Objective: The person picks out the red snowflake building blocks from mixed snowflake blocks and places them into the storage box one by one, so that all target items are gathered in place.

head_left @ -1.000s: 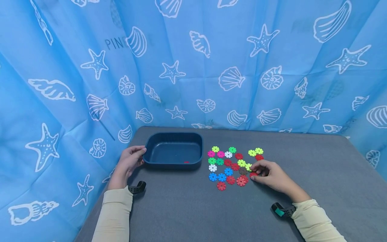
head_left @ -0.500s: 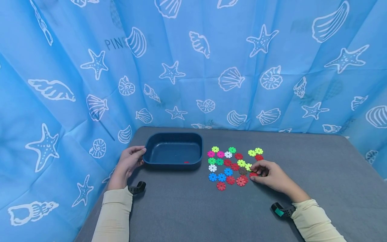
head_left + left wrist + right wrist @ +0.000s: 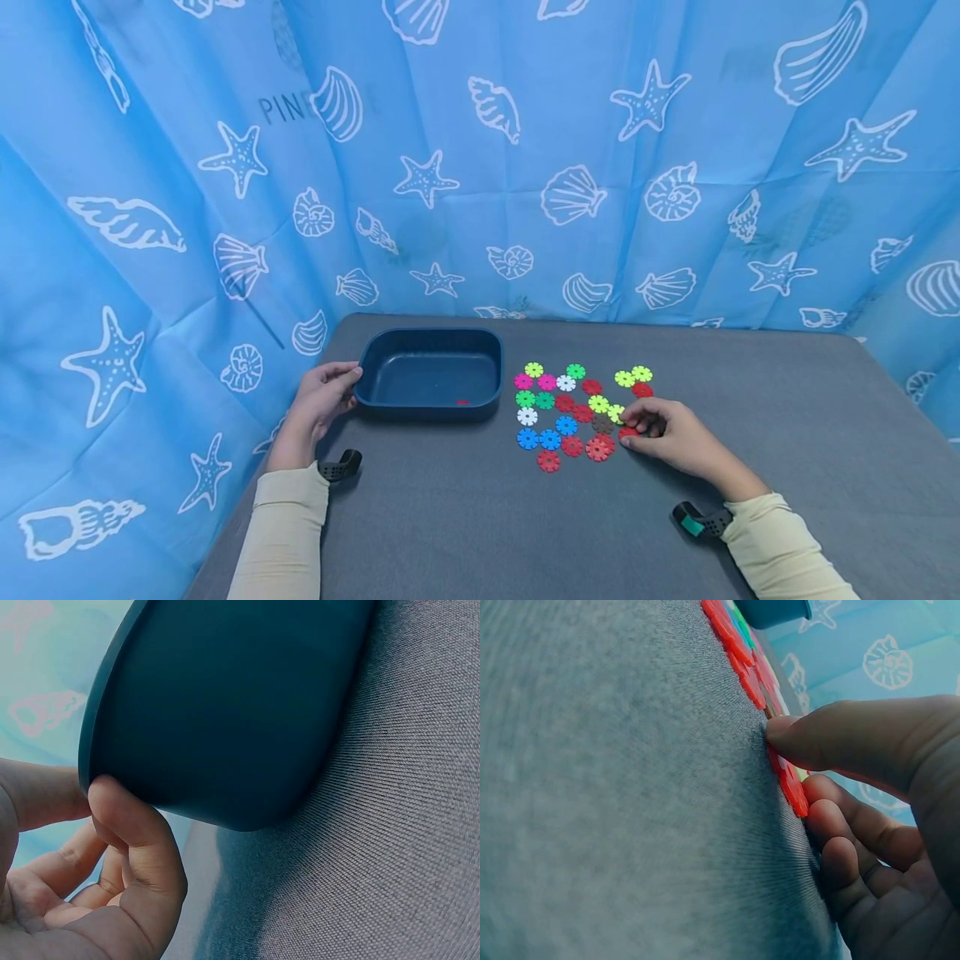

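Observation:
A dark blue rectangular tub (image 3: 429,412) rests on the grey table, and my left hand (image 3: 322,400) pinches its left rim between thumb and fingers. In the left wrist view the thumb (image 3: 124,810) lies against the tub's outer wall (image 3: 217,712). My right hand (image 3: 678,437) is at the right side of a spread of flat notched plastic discs. Its thumb and curled fingers are around a red disc (image 3: 628,432) lying on the table; in the right wrist view the thumb partly covers that red disc (image 3: 791,791). A yellow disc (image 3: 616,413) lies by the fingertips.
Several more discs lie right of the tub, among them a blue disc (image 3: 528,439), a white disc (image 3: 527,416) and a pink disc (image 3: 522,382). A small red piece (image 3: 462,402) is inside the tub. A blue shell-print curtain (image 3: 480,192) hangs behind the table.

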Demonstrator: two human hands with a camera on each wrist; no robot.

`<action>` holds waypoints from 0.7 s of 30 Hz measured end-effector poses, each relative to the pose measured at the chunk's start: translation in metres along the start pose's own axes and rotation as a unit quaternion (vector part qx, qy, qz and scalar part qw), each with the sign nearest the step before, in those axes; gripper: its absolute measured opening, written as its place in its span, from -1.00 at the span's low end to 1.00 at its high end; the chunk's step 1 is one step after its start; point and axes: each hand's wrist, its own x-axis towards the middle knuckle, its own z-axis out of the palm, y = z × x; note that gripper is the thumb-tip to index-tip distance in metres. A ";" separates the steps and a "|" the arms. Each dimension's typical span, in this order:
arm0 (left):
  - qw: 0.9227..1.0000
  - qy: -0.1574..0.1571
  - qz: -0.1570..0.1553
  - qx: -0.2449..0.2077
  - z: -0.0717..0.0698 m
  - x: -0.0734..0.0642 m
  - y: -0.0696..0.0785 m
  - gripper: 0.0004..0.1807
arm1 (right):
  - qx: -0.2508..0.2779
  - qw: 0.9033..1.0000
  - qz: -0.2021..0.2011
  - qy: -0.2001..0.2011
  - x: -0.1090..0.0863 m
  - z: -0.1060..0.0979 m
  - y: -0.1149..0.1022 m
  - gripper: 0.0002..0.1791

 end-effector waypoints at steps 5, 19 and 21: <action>1.000 0.001 0.000 0.003 0.000 0.000 0.000 -0.46 | 0.006 1.000 -0.001 -0.002 0.000 0.000 0.001 -0.70; 1.000 0.004 -0.005 0.003 0.001 0.000 0.000 -0.45 | 0.001 1.000 -0.003 -0.002 0.001 0.000 -0.001 -0.71; 1.000 0.004 -0.005 0.002 0.001 0.000 0.000 -0.45 | 0.000 1.000 -0.003 -0.002 0.001 0.000 -0.001 -0.71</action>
